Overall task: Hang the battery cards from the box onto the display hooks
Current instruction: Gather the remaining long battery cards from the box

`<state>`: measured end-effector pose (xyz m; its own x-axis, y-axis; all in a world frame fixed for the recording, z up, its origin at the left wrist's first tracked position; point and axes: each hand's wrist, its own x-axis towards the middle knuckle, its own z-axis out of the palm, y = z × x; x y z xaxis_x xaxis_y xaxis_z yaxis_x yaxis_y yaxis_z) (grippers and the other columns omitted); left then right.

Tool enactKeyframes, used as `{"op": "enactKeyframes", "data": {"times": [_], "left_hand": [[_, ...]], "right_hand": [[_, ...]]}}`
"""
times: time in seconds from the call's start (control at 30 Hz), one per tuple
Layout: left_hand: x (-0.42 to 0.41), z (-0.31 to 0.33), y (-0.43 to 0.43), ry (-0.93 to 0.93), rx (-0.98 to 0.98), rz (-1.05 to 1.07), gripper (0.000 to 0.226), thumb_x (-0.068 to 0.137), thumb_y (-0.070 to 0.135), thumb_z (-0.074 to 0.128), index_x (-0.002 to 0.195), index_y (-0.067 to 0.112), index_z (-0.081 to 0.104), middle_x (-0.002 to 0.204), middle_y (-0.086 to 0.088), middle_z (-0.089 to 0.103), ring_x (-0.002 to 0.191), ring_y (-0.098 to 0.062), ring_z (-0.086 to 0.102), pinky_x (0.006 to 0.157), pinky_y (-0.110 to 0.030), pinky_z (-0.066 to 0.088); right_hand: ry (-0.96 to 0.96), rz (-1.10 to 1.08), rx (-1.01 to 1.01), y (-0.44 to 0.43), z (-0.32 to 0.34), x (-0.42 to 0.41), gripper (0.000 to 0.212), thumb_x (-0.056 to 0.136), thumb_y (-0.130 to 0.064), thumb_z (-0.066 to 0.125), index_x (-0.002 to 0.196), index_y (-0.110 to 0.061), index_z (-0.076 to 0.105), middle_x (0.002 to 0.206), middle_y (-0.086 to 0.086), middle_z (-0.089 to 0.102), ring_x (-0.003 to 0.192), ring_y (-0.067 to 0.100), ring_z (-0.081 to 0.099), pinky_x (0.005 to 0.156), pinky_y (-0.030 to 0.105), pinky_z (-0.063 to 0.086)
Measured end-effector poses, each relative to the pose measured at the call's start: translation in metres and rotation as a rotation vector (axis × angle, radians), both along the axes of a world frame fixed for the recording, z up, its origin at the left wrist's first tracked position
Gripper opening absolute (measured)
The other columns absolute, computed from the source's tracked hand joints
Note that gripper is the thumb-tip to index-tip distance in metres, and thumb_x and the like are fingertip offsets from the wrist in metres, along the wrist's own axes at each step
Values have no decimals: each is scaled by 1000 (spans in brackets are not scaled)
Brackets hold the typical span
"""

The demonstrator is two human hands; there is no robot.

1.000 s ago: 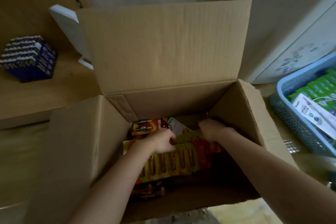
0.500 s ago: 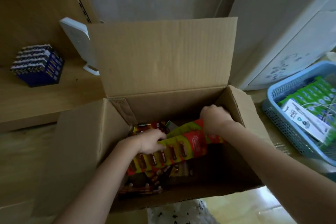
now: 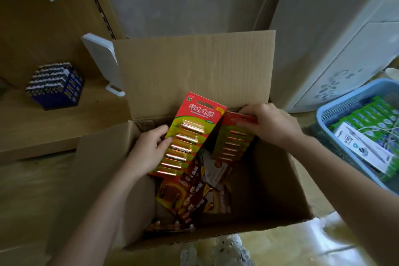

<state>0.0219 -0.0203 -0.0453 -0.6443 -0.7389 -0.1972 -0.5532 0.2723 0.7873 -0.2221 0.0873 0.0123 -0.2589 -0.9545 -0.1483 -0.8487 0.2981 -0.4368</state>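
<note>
Pale walls and a wooden shelf [image 3: 54, 127] at 9 o'clock frame an open cardboard box [image 3: 194, 67] on the floor, with a blue basket [image 3: 349, 95] of green packets at 3 o'clock. A dark block of batteries [image 3: 56, 86] sits on the shelf.

A moment ago both hands were low inside the box, pressed onto red and yellow cards lying flat together. Now the cards have come up and apart. The left hand [image 3: 149, 153] has its grip curled round the left edge of one battery card [image 3: 190, 136], which stands tilted with its top at 12 o'clock and its hanging slot plainly showing. The right hand [image 3: 274, 125] has its grip pinched on the top of a second battery card [image 3: 233, 142], just beside the first at 2 o'clock and partly behind it. Darker loose cards [image 3: 194, 190] lie jumbled on the box floor at 6 o'clock.

Picking looks done for this pair, one card per hand, slots uppermost. What seems left is to carry them to the display hooks, which are not in view, so the person will probably have to turn away from the box.
</note>
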Motion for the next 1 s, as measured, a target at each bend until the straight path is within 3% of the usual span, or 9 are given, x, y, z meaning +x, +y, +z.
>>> {"op": "enactKeyframes", "data": {"times": [0.1, 0.17, 0.3, 0.4, 0.5, 0.73, 0.9, 1.0], "left_hand": [[0, -1, 3, 67, -4, 103, 14, 96, 15, 46, 101, 10, 58, 97, -1, 69, 90, -15, 66, 80, -42, 55], [2, 2, 4, 121, 29, 146, 15, 96, 14, 46, 104, 10, 58, 99, -1, 69, 93, -14, 66, 82, -41, 55], [9, 34, 8, 204, 121, 232, 14, 95, 14, 47, 97, 22, 57, 97, 5, 67, 87, -3, 66, 76, -31, 54], [19, 85, 16, 239, 176, 300, 16, 95, 15, 47, 95, 29, 56, 98, 5, 67, 87, 0, 66, 75, -28, 54], [32, 151, 21, 282, 217, 352, 14, 94, 13, 47, 96, 21, 58, 98, 3, 67, 87, 1, 65, 75, -27, 53], [70, 312, 18, 354, 219, 457, 14, 94, 10, 46, 102, 9, 58, 95, 0, 68, 85, 1, 67, 63, -15, 53], [103, 415, 11, 382, 201, 497, 17, 94, 9, 45, 104, 4, 58, 97, -3, 69, 87, -1, 68, 67, -12, 52], [123, 459, 1, 375, 187, 548, 18, 94, 13, 46, 104, 5, 58, 97, -5, 70, 89, -7, 68, 71, -19, 54]], "right_hand": [[108, 17, -68, 2, -6, 1, 30, 93, -33, 50, 119, -22, 59, 110, -4, 64, 93, 11, 56, 58, 8, 30], [55, -18, -110, -1, -3, 0, 30, 90, -34, 56, 114, -19, 63, 100, -3, 66, 82, 7, 54, 52, 5, 32], [-119, -124, -214, -10, 30, -1, 28, 76, -32, 72, 93, -9, 71, 82, -1, 69, 72, 8, 61, 60, 11, 42], [-306, -181, -226, -14, 86, 12, 25, 73, -31, 74, 91, -14, 72, 80, -6, 68, 75, 4, 64, 64, 13, 50], [-458, -192, -247, -21, 151, 28, 18, 73, -29, 74, 87, -18, 71, 77, -13, 67, 71, -4, 64, 63, 9, 49], [-778, -182, -293, -49, 319, 70, 8, 75, -21, 73, 78, -14, 70, 66, -10, 70, 62, -4, 63, 57, 5, 44], [-967, -196, -354, -77, 427, 111, 13, 70, -27, 72, 77, -16, 70, 72, -7, 74, 70, 7, 71, 62, 17, 55], [-1043, -166, -339, -93, 472, 137, 22, 70, -35, 66, 81, -16, 67, 75, -7, 75, 73, 11, 72, 66, 23, 59]]}}
